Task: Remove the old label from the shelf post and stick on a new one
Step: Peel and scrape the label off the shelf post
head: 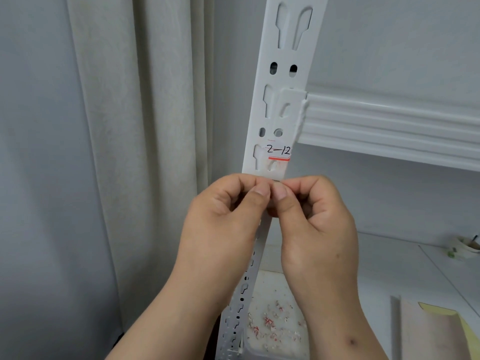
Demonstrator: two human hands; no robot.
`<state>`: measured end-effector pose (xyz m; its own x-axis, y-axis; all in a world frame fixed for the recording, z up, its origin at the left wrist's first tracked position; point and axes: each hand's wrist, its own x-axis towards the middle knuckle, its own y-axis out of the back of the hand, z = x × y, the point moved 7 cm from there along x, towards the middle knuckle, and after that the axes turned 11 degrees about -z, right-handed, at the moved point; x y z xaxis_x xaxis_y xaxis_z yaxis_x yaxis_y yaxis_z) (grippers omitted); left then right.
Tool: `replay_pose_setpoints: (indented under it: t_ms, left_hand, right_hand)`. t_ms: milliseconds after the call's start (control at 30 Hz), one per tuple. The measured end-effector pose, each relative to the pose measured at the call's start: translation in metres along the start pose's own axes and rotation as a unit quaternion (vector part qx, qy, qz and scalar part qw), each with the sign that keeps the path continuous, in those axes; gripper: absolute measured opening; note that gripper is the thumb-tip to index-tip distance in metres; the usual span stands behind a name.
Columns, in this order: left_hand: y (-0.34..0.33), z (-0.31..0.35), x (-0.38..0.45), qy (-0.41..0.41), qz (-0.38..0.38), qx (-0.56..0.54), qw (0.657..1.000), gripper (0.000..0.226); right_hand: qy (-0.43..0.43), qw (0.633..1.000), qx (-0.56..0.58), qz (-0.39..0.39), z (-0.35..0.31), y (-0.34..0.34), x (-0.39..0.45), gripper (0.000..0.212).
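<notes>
Against grey wall and curtain (109, 126): both hands, left (223, 219) and right (314, 224), pinched fingertip-to-fingertip before post (283, 74), apparently working something small beneath label (278, 152); pinched item not discernible.

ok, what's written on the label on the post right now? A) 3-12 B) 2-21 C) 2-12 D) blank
C: the label on the shelf post reads 2-12 in black handwriting above a red stripe, just above both hands.
</notes>
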<state>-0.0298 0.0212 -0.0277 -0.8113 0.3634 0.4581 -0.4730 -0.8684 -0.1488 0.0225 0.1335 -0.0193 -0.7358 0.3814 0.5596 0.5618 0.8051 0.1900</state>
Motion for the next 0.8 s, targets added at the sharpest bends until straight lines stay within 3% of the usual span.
replay_pose_setpoints:
  t_ms: [300,533,667,800]
  left_hand:
    - [0.004,0.005,0.002,-0.015,0.014,-0.082,0.996,0.019]
    - [0.017,0.006,0.009,-0.032,0.056,-0.009,0.998,0.011]
    - [0.024,0.010,0.014,-0.053,0.109,0.074,0.990,0.026]
    - [0.016,0.015,0.022,-0.039,0.103,0.162,0.981,0.036]
  right_hand:
    - [0.033,0.999,0.015,-0.032,-0.010,0.001,0.006,0.016]
    - [0.022,0.999,-0.037,0.024,-0.006,0.007,0.008,0.013]
    - [0.039,0.994,-0.078,0.072,-0.010,0.010,0.012,0.012]
    - [0.075,0.975,-0.177,0.112,-0.018,0.008,0.017,0.015]
